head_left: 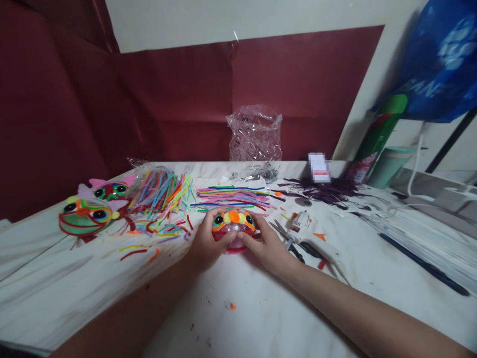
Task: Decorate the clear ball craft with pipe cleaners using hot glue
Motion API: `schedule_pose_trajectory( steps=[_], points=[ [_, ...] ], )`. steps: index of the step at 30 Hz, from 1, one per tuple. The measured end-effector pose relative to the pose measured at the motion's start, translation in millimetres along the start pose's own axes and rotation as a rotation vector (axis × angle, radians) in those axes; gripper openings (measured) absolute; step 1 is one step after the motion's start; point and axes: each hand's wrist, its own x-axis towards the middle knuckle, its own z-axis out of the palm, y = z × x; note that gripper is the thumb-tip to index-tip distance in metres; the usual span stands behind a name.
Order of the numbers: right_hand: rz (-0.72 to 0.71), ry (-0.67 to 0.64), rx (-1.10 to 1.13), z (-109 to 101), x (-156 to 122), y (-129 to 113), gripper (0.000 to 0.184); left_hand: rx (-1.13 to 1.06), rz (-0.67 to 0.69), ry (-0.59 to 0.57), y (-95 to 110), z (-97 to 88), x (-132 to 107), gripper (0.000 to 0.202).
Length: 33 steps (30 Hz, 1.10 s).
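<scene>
Between my two hands is a round, clear craft animal face [235, 243] with black eyes ringed in green, an orange nose and yellow and red trim. My left hand [208, 238] wraps round its left side, thumb on the front. Round the right side curls my right hand [270, 246], its thumb also on the front. Both hands are closed on it, and the fingers behind it are hidden. Just right of my right hand lie scissors [279, 228] and a white hot glue gun [303, 231].
Two finished-looking craft faces, one green [84, 223] and one behind it [114, 190], sit at the left. Pipe cleaners lie in a bag [158, 191] and in a row [231, 196]. Purple strips [328, 191], a plastic bag [255, 134] and a green cup [391, 166] are farther back.
</scene>
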Motion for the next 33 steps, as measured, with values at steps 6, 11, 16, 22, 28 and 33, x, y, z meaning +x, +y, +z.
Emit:
schedule_pose_trajectory(
  steps=[6, 11, 16, 22, 28, 33],
  points=[
    [0.006, 0.007, -0.017, 0.3, -0.5, -0.3, 0.061, -0.009, -0.001, -0.001, -0.5, 0.1, -0.9, 0.051],
    [0.014, 0.001, -0.026, 0.3, 0.2, -0.6, 0.065, 0.011, 0.007, 0.009, -1.1, 0.0, -0.8, 0.050],
    [0.018, -0.003, -0.009, -0.1, 0.9, -0.5, 0.061, 0.015, -0.004, -0.001, -1.1, 0.2, -0.8, 0.051],
    [0.008, 0.019, -0.026, -0.2, 1.1, 0.8, 0.061, 0.011, 0.003, 0.005, -1.7, 0.6, -0.7, 0.051],
    [0.019, 0.006, -0.023, -0.1, 1.3, 2.1, 0.062, 0.024, 0.006, 0.006, -1.3, 1.2, -0.2, 0.050],
    [0.014, 0.003, -0.019, 0.3, 1.4, 0.7, 0.063, 0.018, -0.011, 0.013, 1.0, 1.3, -0.2, 0.050]
  ],
)
